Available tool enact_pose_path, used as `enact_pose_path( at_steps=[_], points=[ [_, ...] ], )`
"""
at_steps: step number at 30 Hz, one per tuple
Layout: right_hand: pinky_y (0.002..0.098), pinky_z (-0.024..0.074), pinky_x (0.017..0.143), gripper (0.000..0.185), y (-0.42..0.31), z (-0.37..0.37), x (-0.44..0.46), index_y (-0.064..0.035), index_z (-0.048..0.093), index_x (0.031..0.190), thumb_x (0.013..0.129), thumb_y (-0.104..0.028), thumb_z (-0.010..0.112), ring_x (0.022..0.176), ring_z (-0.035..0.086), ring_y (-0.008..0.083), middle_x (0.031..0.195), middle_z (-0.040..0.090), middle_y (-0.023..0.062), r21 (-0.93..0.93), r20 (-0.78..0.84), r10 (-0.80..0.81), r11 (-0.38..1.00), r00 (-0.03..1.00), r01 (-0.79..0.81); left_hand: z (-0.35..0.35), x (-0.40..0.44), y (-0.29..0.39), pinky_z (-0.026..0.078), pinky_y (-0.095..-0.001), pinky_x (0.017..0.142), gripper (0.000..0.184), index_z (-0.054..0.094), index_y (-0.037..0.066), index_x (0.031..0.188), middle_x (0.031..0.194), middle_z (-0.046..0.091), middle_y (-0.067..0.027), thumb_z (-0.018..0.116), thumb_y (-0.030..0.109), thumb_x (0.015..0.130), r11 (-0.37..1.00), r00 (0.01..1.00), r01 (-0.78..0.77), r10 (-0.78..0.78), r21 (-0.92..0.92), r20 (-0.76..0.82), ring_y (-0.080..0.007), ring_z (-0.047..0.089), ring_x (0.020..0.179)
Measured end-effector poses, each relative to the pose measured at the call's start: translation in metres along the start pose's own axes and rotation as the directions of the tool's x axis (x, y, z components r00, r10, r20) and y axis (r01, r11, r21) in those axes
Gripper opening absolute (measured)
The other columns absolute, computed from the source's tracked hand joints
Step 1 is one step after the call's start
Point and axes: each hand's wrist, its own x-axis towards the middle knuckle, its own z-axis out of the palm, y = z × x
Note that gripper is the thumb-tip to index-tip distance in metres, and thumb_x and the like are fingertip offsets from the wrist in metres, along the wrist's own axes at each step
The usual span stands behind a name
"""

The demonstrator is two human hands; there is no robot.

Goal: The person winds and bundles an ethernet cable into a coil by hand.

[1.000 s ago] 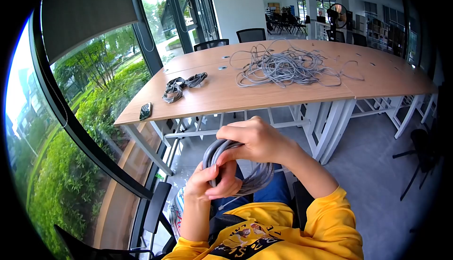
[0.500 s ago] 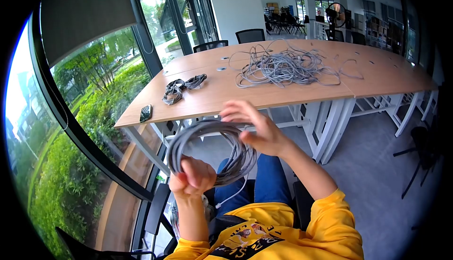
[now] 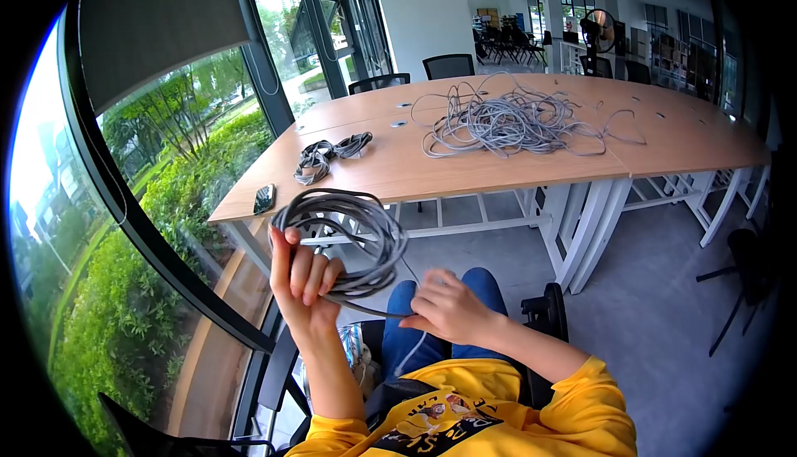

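Observation:
A coil of grey cable is held up over my lap, in front of the table's near edge. My left hand is closed around the coil's left side. Lower and to the right, my right hand has its fingers curled on a strand that runs out from the bottom of the coil. A loose end of the cable hangs below the right hand over my legs.
On the wooden table lie a large tangle of grey cable, a smaller tied bundle of cable and a phone. Windows stand close on the left. Chairs are behind the table.
The coil has moved left and slightly up with my left hand. My right hand, open at the coil's upper right before, has come down and closed on a strand of cable.

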Motion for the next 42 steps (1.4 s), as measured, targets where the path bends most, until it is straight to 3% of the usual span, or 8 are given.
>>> enact_pose_path(
  at_steps=[8, 18, 21, 23, 25, 27, 29, 42],
  points=[
    [0.0385, 0.039, 0.044, 0.038, -0.007, 0.026, -0.017, -0.0019, 0.05, 0.06, 0.084, -0.03, 0.045, 0.046, 0.051, 0.0333, 0.049, 0.05, 0.0156, 0.499, 0.193, 0.428, 0.732, 0.883, -0.464, -0.022, 0.003, -0.011, 0.013, -0.022, 0.033, 0.031, 0.053, 0.001, 0.077, 0.036, 0.022, 0.0051, 0.035, 0.024, 0.09, 0.639, 0.93, -0.316, 0.355, 0.701, 0.095, -0.0048, 0.015, 0.029],
    [0.0275, 0.0392, 0.047, 0.019, -0.019, 0.021, -0.021, 0.0006, 0.046, 0.086, 0.085, -0.018, 0.045, 0.049, 0.052, 0.0179, 0.057, 0.051, 0.009, 0.671, 0.476, 0.337, 0.458, 0.813, -0.583, -0.03, 0.009, 0.006, 0.016, -0.0187, 0.032, 0.036, 0.05, 0.005, 0.08, 0.035, 0.02, 0.0091, 0.025, 0.029, 0.091, 0.967, 0.989, -0.011, -0.027, 0.254, 0.148, -0.002, 0.014, 0.027],
    [0.0248, 0.0422, 0.049, 0.022, 0.0, 0.048, -0.029, 0.0008, 0.05, 0.094, 0.086, -0.019, 0.044, 0.049, 0.054, 0.0181, 0.056, 0.054, 0.0078, 0.727, 0.116, 0.008, 0.681, 0.993, -0.09, -0.029, 0.006, 0.007, 0.015, -0.0195, 0.03, 0.036, 0.049, 0.003, 0.078, 0.035, 0.021, 0.0097, 0.028, 0.029, 0.091, 0.978, 0.966, 0.124, -0.157, 0.169, 0.205, -0.0018, 0.016, 0.027],
    [0.0258, 0.043, 0.065, 0.022, 0.021, -0.001, -0.024, 0.0002, 0.052, 0.096, 0.085, -0.018, 0.045, 0.071, 0.056, 0.0137, 0.073, 0.056, 0.0081, 0.612, 0.39, -0.058, 0.762, 0.919, -0.212, -0.027, 0.006, 0.011, 0.015, -0.0178, 0.026, 0.037, 0.047, 0.002, 0.079, 0.034, 0.023, 0.0094, 0.027, 0.031, 0.091, 0.932, 0.877, 0.224, -0.32, 0.284, 0.359, -0.0012, 0.018, 0.025],
    [0.0293, 0.043, 0.073, 0.025, 0.026, -0.079, -0.002, 0.001, 0.051, 0.096, 0.083, -0.021, 0.049, 0.084, 0.055, 0.0175, 0.086, 0.055, 0.0127, 0.5, 0.791, 0.216, 0.309, 0.572, -0.809, -0.022, -0.001, 0.008, 0.014, -0.0179, 0.026, 0.035, 0.048, -0.002, 0.078, 0.034, 0.024, 0.0094, 0.034, 0.03, 0.089, 0.916, 0.844, 0.296, -0.384, 0.272, 0.374, -0.0007, 0.019, 0.025],
    [0.0325, 0.0396, 0.081, 0.031, 0.016, -0.102, -0.005, -0.0003, 0.049, 0.099, 0.081, -0.025, 0.051, 0.094, 0.05, 0.0205, 0.095, 0.053, 0.0139, 0.796, 0.31, 0.521, 0.315, 0.795, -0.517, -0.01, -0.009, 0.002, 0.014, -0.0221, 0.031, 0.033, 0.05, -0.006, 0.071, 0.034, 0.027, 0.0058, 0.043, 0.023, 0.085, 0.888, 0.854, 0.363, -0.438, 0.281, 0.282, -0.0034, 0.019, 0.027],
    [0.0328, 0.0395, 0.078, 0.035, 0.007, -0.095, 0.018, -0.0004, 0.047, 0.101, 0.079, -0.026, 0.055, 0.087, 0.053, 0.022, 0.089, 0.056, 0.0112, 0.338, -0.394, 0.193, 0.94, 0.898, -0.053, -0.004, -0.011, -0.007, 0.014, -0.0214, 0.031, 0.031, 0.05, -0.006, 0.071, 0.034, 0.027, 0.0054, 0.046, 0.022, 0.084, 0.848, 0.82, 0.439, -0.513, 0.297, 0.254, -0.0029, 0.02, 0.027],
    [0.0235, 0.0374, 0.043, 0.011, -0.004, -0.056, 0.034, -0.0014, 0.042, 0.083, 0.081, -0.008, 0.051, 0.047, 0.051, 0.015, 0.056, 0.05, 0.0085, 0.383, -0.344, 0.4, 0.886, 0.849, -0.262, -0.011, -0.019, -0.032, 0.018, -0.016, 0.032, 0.05, 0.036, -0.012, 0.106, 0.037, 0.032, 0.0069, 0.042, 0.033, 0.086, 0.805, 0.631, 0.567, -0.561, 0.175, 0.535, -0.0008, 0.028, 0.029]
  ],
)
